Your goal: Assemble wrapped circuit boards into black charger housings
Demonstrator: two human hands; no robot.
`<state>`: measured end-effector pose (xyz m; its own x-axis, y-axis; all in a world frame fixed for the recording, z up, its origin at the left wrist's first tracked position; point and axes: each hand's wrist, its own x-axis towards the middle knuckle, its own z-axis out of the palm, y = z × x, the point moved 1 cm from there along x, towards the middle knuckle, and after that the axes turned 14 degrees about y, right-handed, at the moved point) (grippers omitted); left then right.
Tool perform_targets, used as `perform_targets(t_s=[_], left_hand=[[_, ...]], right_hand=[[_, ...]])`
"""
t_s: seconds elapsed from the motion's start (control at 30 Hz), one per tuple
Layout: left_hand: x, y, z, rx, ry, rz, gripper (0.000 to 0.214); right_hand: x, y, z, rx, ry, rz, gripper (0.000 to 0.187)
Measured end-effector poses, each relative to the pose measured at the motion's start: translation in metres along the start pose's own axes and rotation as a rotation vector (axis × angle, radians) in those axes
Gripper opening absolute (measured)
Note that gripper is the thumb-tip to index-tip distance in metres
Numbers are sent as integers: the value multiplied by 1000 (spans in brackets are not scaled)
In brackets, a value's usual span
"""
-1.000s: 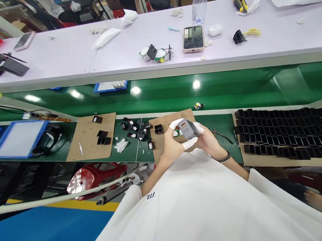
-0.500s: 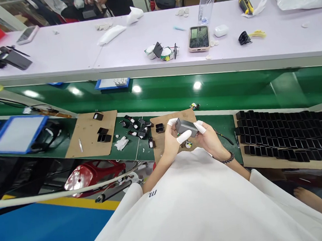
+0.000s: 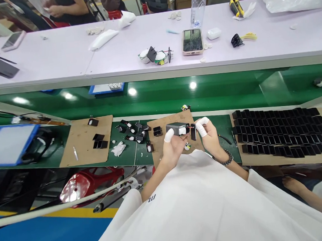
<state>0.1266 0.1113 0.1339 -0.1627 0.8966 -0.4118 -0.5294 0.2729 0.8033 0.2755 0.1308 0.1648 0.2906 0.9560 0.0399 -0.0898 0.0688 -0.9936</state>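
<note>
My left hand (image 3: 172, 148), with a white finger cot on its thumb, grips a dark grey plastic housing (image 3: 175, 128). The housing's right end is open, and a white part with thin wires shows there. My right hand (image 3: 209, 136), finger cots on its fingertips, pinches a small black end cap (image 3: 193, 132) that stands just off that opening, joined by wires. Below the hands a small circuit board (image 3: 187, 146) lies on a cardboard sheet (image 3: 163, 150). A black open case (image 3: 157, 131) sits on the same sheet, left of the housing.
Many black cases stand in rows on cardboard (image 3: 284, 133) at the right. Several black parts (image 3: 135, 131) lie in a pile left of my hands, near crumpled white tissue (image 3: 118, 149). A raised white shelf (image 3: 70, 64) runs across, bearing a phone (image 3: 192, 42). A neighbour's arm (image 3: 308, 194) is at right.
The housing has turned so its open end faces right. The end cap is now pulled away from it in my right hand, showing wires and a white part. The view has shifted slightly.
</note>
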Motion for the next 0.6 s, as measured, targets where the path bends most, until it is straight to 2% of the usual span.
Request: perform_targets(t_s=[0.1,0.17,0.23,0.27,0.37,0.4,0.47,0.53,0.6], left_hand=[[13,5,-8,-18,-46,-314,54],[22,1,-16,-25,-23,-403,52],[31,-7,-24,-4,2,-421,51],[36,-12,-27,13,12,-414,51],[55,-30,-33,81,15,-388,48],[63,-36,-34,111,8,-380,47],[82,-46,-35,181,-18,-359,47],[106,-54,-36,262,-59,-340,49],[132,-60,-38,355,-114,-325,52]], right_hand=[[15,17,-4,-9,-103,18,41],[24,30,-9,4,-127,33,33],[29,41,-15,8,-120,32,30],[30,47,-16,-15,-134,17,35],[32,68,-15,-274,-313,-85,65],[34,77,-14,-390,-374,-110,67],[45,97,-11,-566,-426,-119,53],[62,116,-9,-636,-428,-92,36],[81,132,-9,-667,-438,-72,29]])
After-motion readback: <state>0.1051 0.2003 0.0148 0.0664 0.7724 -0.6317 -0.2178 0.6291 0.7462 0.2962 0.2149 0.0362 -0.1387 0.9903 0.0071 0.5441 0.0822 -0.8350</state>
